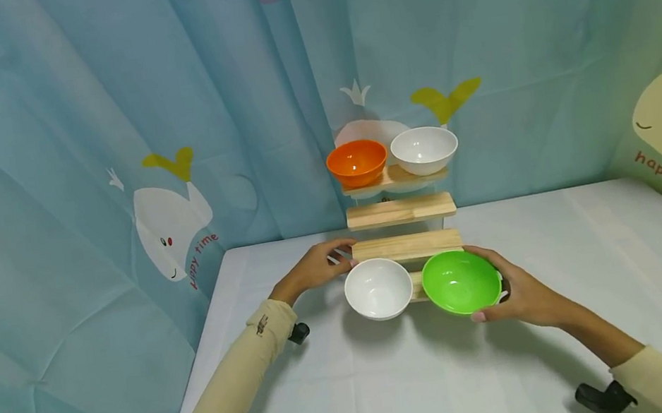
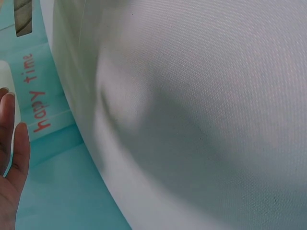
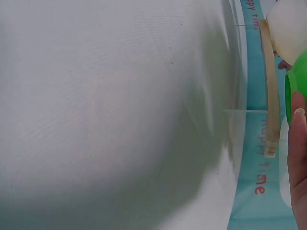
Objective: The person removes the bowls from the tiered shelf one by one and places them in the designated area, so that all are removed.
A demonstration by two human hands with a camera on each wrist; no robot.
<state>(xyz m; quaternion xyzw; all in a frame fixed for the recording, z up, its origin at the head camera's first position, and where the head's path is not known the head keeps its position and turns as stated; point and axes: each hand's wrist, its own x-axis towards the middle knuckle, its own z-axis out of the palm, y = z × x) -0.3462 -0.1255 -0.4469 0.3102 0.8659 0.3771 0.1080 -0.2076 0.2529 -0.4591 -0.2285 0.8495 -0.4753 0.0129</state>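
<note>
The right hand (image 1: pixel 520 292) holds the green bowl (image 1: pixel 461 281) by its side, with the thumb (image 1: pixel 482 316) at about five o'clock on the bowl and the other fingers around from one to three o'clock. Taking the middle of the wooden stand (image 1: pixel 401 211) as the middle of a clock, the green bowl is between four and five o'clock, by the right end of the lowest board (image 1: pixel 418 286); I cannot tell if it touches the wood. The low white bowl (image 1: pixel 378 289) is at seven o'clock, by the left end of that same board, with a small gap between the two bowls. The left hand (image 1: pixel 320 265) is a bit below nine o'clock, with bent fingers at the left end of the third board (image 1: pixel 406 246) and its thumb near the low white bowl; I cannot tell if it grips the stand or only touches it. Up on the top board (image 1: pixel 393 176), the orange bowl (image 1: pixel 356 163) sits at eleven o'clock and the high white bowl (image 1: pixel 424 149) at one o'clock. The stand is on a white table (image 1: pixel 410 394), and a blue curtain (image 1: pixel 249 90) with whale pictures hangs behind, at twelve o'clock.
</note>
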